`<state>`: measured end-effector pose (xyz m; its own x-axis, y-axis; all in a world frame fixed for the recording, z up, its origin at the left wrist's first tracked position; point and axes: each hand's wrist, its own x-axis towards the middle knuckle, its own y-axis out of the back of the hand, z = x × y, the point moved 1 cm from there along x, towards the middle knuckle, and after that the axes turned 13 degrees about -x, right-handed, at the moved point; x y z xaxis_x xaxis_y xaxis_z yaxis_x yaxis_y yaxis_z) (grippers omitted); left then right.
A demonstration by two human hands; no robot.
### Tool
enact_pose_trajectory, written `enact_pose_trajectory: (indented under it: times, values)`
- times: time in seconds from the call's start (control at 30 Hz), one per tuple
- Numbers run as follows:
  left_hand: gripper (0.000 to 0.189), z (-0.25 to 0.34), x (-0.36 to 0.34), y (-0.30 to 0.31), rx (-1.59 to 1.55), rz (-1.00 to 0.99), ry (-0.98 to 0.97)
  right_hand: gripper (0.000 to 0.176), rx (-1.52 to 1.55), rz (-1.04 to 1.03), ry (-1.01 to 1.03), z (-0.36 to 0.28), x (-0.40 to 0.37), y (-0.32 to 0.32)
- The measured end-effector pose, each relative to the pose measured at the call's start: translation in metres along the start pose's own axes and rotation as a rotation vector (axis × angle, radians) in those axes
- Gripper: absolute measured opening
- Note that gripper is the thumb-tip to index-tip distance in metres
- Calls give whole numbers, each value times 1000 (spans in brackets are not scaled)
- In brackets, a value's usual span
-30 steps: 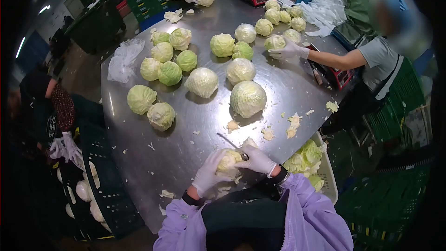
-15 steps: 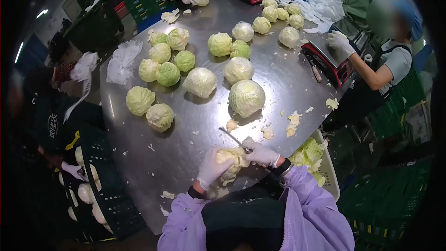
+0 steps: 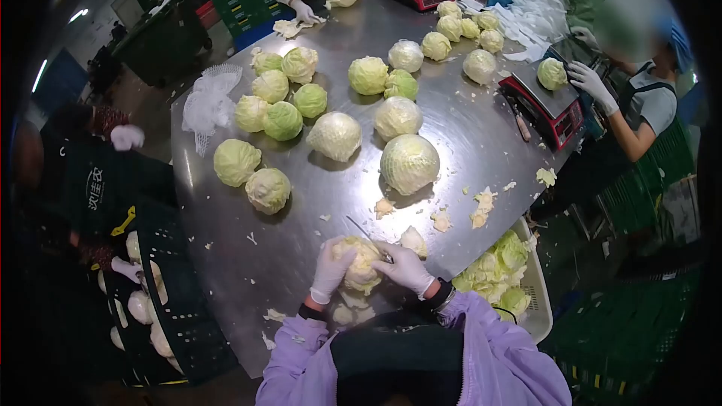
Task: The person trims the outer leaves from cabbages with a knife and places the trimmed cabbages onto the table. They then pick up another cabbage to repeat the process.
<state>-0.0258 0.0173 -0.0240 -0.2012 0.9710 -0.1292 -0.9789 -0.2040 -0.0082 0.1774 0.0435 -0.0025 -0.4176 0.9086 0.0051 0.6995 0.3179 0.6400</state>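
Near the front edge of the steel table, my gloved left hand is wrapped round the left side of a pale cabbage. Gripped in my gloved right hand is a knife, its thin blade pointing up and left behind the cabbage; the handle is mostly hidden. The right fingers touch the cabbage's right side. A cut piece of leaf lies just beyond the right hand, and more leaf scraps rest below the cabbage. A large net-covered cabbage sits farther up the table.
Several cabbages are spread over the steel table. A white basket of leaves stands at the right edge, a dark crate at the left. Co-workers stand around; a red scale bears a cabbage, with another knife beside it.
The cabbage in my left hand has turned, and a leaf piece now lies behind my right hand. At right, a co-worker's cabbage has appeared on the scale. The view has shifted slightly.
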Motion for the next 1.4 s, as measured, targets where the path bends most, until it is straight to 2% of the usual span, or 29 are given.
enact_pose_trajectory:
  times: [0.07, 0.13, 0.27, 0.37, 0.43, 0.47, 0.5, 0.57, 0.6, 0.63, 0.7, 0.77, 0.83, 0.87, 0.9, 1.03, 1.07, 1.1, 1.17, 1.2, 1.23, 1.27, 1.3, 1.33, 1.4]
  values:
    - [45, 4, -1, -4, 93, 15, -27, 44, 37, -15, -12, -4, -1, 5]
    - [45, 10, -2, -8, 131, 1, -46, 41, 3, -143, -76, -8, 1, 14]
    - [43, 13, -4, -10, 190, 20, -105, 38, -63, -87, -130, 0, -1, 9]
    - [42, 3, -6, 0, 157, 19, -142, 31, -213, 9, -182, 33, 1, 10]
    - [43, -12, -6, 10, 19, -5, -100, 23, 9, 102, -162, 44, 3, 21]
    - [43, -13, -14, 14, -165, 7, -15, 22, 86, -2, -307, 43, 1, 27]
    - [44, -13, -21, 20, -344, 18, 70, 22, 90, -10, -307, 40, 2, 28]
    - [45, 0, -30, 21, -426, -17, 133, 29, -509, 66, -47, 23, 6, 30]
    - [44, 4, -32, 20, -425, -33, 106, 37, -438, 47, -11, 7, 4, 31]
    - [44, 5, -33, 19, -427, -50, 78, 37, -436, 38, -7, -10, 4, 31]
    - [44, -5, -32, 22, -412, -66, 76, 41, -237, 14, 254, -38, 3, 26]
    - [43, -4, -29, 22, -397, -94, 66, 39, -327, -38, 215, -44, 2, 21]
    - [45, -3, -30, 26, -350, -134, 112, 31, -354, -17, 332, -31, 5, 15]
    - [45, 2, -31, 27, -349, -126, 116, 21, -238, 27, 252, -30, 5, 17]
    - [47, 9, -33, 28, -345, -168, 88, 21, -232, 23, 251, -28, 9, 20]
    - [53, 4, -37, 35, -334, -246, 43, 18, 112, -29, -345, 3, 31, 34]
    - [53, 4, -39, 37, -335, -246, 46, 29, -223, 45, -266, 10, 36, 45]
    - [53, 6, -41, 39, -232, -255, 17, 29, -224, 45, -266, 10, 32, 45]
    - [53, 15, -46, 35, -130, -262, -3, 47, -226, 15, -32, -20, 19, 52]
    - [53, 22, -48, 27, 7, -278, -95, 63, -151, -57, 67, -38, 12, 48]
    - [53, 29, -51, 19, 146, -297, -189, 63, -276, -103, 173, -50, 7, 38]
    - [55, 35, -55, 13, 231, -325, -107, 56, -351, -170, 157, -64, 4, 32]
    - [58, 6, -59, 14, 379, -348, -160, 50, -427, -237, 146, -73, 2, 29]
    - [59, 20, -60, 8, 384, -360, -202, 50, -427, -237, 147, -69, 3, 29]
    - [60, 41, -59, 2, 392, -367, -245, 33, -63, -147, -7, -44, 8, 29]
